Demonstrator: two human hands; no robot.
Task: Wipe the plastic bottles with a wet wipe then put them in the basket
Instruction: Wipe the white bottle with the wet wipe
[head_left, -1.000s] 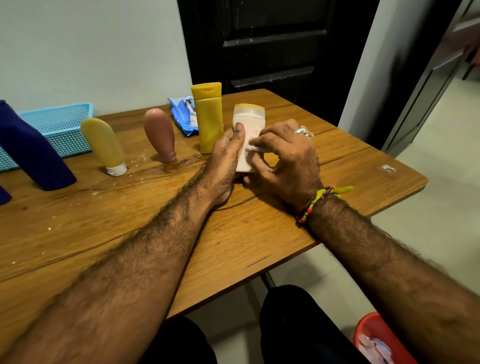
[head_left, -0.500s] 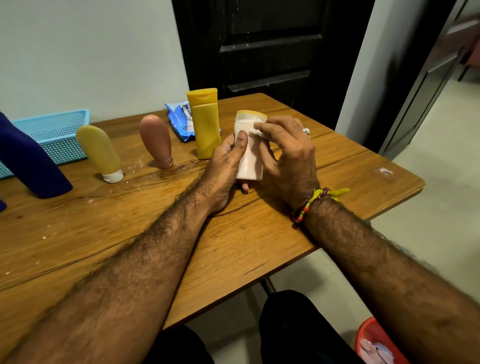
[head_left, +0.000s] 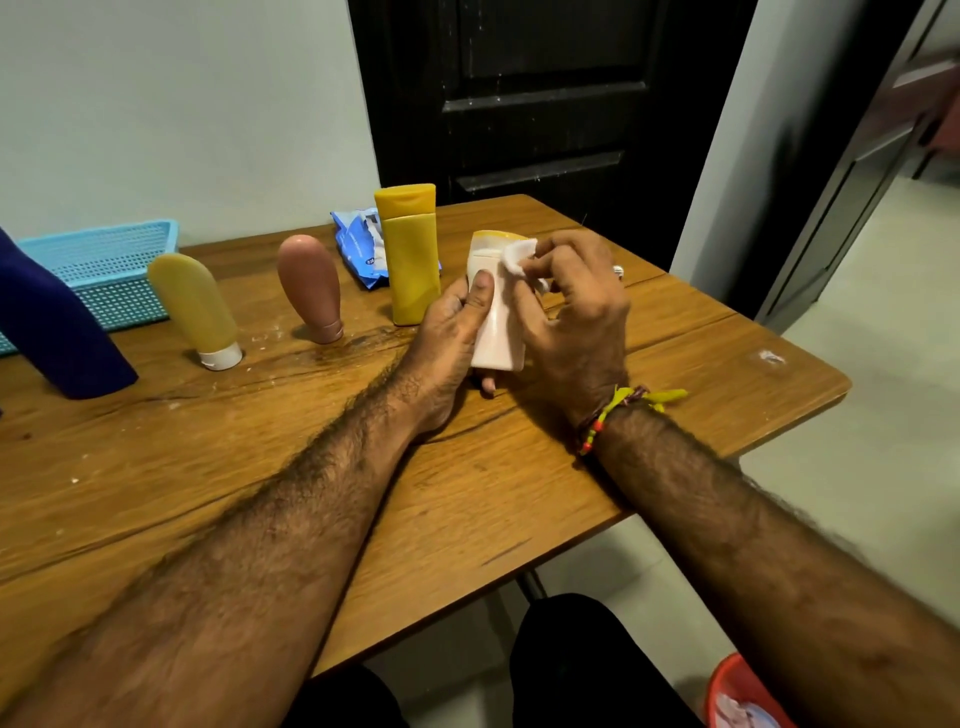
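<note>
White bottle (head_left: 497, 322) with a yellow cap stands tilted near the table's (head_left: 675, 364) far right part; we see the left hand (head_left: 447, 343) wrapped round its lower half, thumb pressed on its front. The right hand (head_left: 576, 312) pinches a white wet wipe (head_left: 519, 254) against the bottle's shoulder. Toward the far left edge stand four more bottles, and the blue basket (head_left: 104, 260) sits in the far left corner.

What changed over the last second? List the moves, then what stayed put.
The right hand slid the white wet wipe up the small white plastic bottle from mid-body to its yellow cap. The left hand lifted the bottle's base slightly off the wooden table. Both grips held; the other bottles and the blue mesh basket stayed put.
</note>
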